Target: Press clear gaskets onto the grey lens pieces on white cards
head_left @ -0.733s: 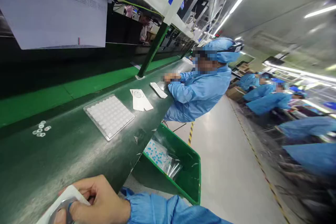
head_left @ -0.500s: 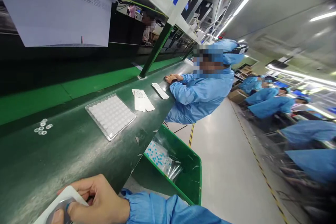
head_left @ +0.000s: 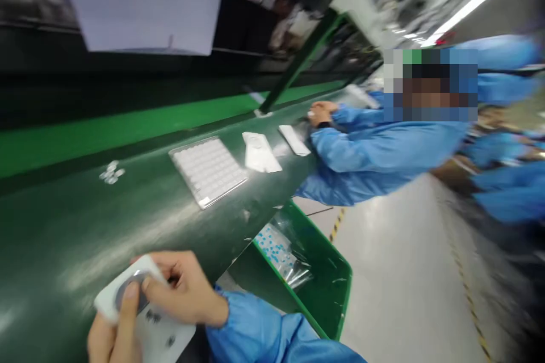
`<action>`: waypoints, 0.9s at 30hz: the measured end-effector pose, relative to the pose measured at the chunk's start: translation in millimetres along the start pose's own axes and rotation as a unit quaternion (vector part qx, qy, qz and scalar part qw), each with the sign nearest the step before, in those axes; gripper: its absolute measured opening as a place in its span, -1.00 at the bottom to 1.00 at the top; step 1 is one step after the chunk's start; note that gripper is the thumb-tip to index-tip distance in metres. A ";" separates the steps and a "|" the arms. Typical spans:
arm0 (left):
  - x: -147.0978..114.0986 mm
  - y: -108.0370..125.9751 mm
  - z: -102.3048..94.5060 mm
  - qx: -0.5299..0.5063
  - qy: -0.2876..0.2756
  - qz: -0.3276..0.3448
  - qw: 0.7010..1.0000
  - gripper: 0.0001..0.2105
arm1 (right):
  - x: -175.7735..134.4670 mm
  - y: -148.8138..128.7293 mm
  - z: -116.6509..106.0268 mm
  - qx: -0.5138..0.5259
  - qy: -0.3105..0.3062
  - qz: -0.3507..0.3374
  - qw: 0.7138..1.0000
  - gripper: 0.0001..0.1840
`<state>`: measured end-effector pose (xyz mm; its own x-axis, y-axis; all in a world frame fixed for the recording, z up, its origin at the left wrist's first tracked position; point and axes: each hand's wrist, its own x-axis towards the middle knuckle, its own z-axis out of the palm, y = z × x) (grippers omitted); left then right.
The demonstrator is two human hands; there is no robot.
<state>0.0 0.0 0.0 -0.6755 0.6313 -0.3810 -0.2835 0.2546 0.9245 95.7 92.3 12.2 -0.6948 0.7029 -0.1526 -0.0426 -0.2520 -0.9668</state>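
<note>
Both hands hold a white card (head_left: 164,340) with dark printed marks, low in the view at the bench's near edge. A round grey disc (head_left: 138,280) lies on the card's upper part. My left hand (head_left: 114,332) grips the card's left side, its thumb pressed on the disc. From the right, my right hand (head_left: 187,292) is closed on the card, its thumb tip at the disc's edge. Fingers beneath the card are hidden. Farther up the bench are several small clear round pieces (head_left: 111,173) and a clear tray (head_left: 205,202) with white round pieces in rows.
White cards (head_left: 263,157) and another white stack (head_left: 294,140) lie beyond the tray on the green bench (head_left: 140,210). A co-worker in blue (head_left: 366,147) leans at its far end. Below the edge stands a green bin (head_left: 327,266) holding plastic bags with blue dots.
The view has swung, so the bench things appear farther right. The card and both hands have come more fully into view, showing the card's printed marks. The co-worker's hands are now closer together.
</note>
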 end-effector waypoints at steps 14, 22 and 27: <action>-11.9 12.8 5.2 -0.167 -0.095 -0.056 0.980 -0.52 | -1.7 -18.2 -28.4 -0.463 0.010 -0.336 0.820 -0.73; -12.4 8.3 3.3 -0.110 -0.120 -0.009 0.987 -0.56 | -0.7 -25.3 -28.0 -0.527 -0.013 -0.356 0.771 -0.83; -12.4 7.8 3.2 -0.094 -0.111 -0.012 0.989 -0.57 | 0.7 -25.5 -24.3 -0.548 -0.030 -0.347 0.760 -0.84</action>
<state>8.3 -3.5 12.0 -0.5064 0.7777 -0.3723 -0.4331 0.1439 0.8898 113.7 115.4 31.7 -0.8109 0.3738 0.4503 0.1876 0.8949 -0.4049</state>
